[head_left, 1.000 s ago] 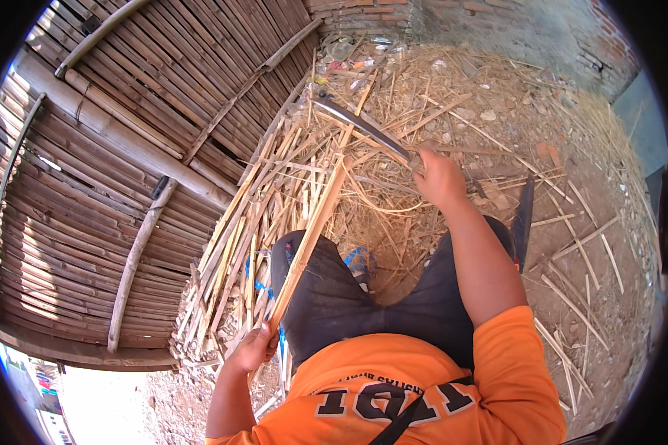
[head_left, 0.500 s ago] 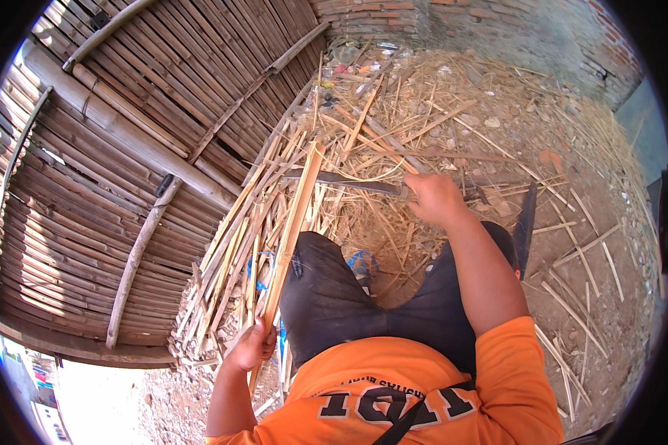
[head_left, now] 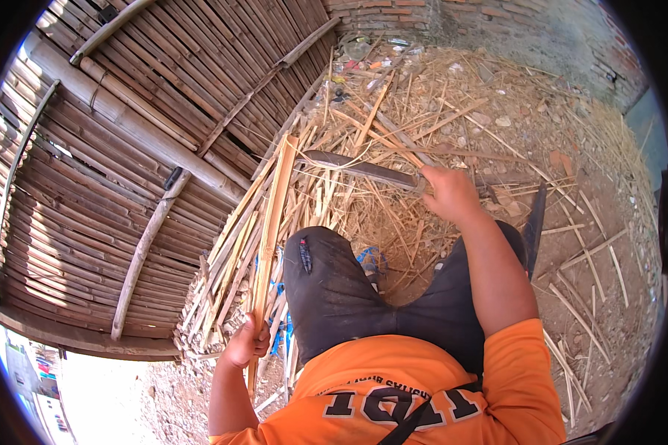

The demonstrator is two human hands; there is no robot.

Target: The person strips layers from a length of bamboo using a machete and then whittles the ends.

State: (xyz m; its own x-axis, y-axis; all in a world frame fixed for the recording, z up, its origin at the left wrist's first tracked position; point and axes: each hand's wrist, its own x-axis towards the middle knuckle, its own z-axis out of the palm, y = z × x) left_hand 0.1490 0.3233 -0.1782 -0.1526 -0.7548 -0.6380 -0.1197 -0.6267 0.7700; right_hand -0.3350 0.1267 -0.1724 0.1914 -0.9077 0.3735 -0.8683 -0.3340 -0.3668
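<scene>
Both your hands are full. At left, your left hand (head_left: 246, 343) is closed around the lower part of the bamboo strip (head_left: 274, 208), which reaches forward just outside your left knee (head_left: 312, 241), over the pile of strips (head_left: 226, 261). Keep that fist firm and well back from the blade, I'd say. Farther right, the long knife (head_left: 364, 169) lies crosswise, its tip at the strip's right edge; I can't tell whether they touch. Your right hand (head_left: 451, 194) is wrapped around its handle; a shallow blade angle should shave most cleanly. Compared with half a second ago, the strip's far end has swung left, and the knife tip no longer pokes out past its left side.
</scene>
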